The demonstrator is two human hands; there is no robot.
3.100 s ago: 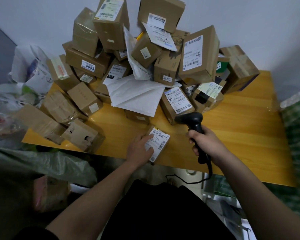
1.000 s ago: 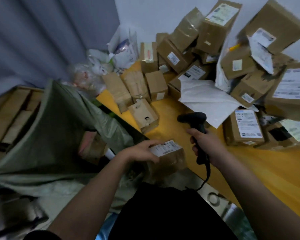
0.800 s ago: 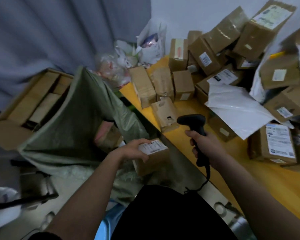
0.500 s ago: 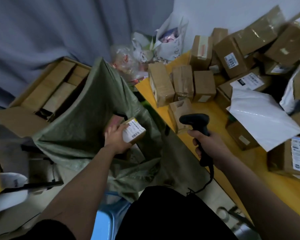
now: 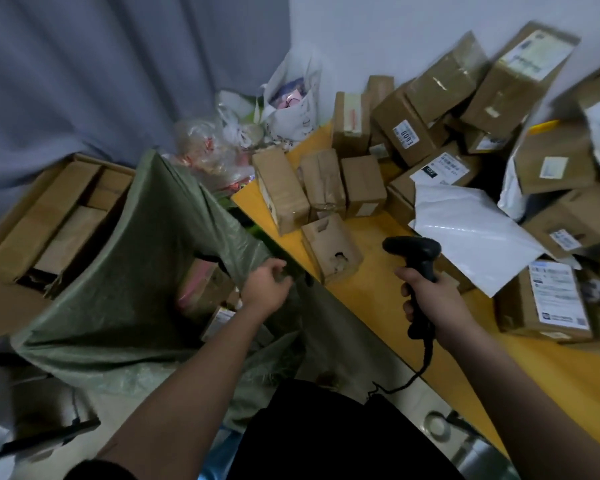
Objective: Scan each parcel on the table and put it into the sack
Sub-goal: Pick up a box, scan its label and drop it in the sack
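Both forearms are bare from the wrist back, with no watch, band or glove on the left hand [image 5: 265, 287] or the right hand [image 5: 430, 296]. A dark sleeve edge shows at the upper left arm near the bottom of the view. The torso and lap are covered in plain black clothing, with no print or marking to be made out.

Brown cardboard parcels [image 5: 440, 143] lie heaped on the yellow desk [image 5: 378, 289] ahead of my right grip [image 5: 430, 299]. The open green sack [image 5: 129, 289] slumps under my left grip [image 5: 267, 289], a labelled parcel [image 5: 219, 320] inside it.
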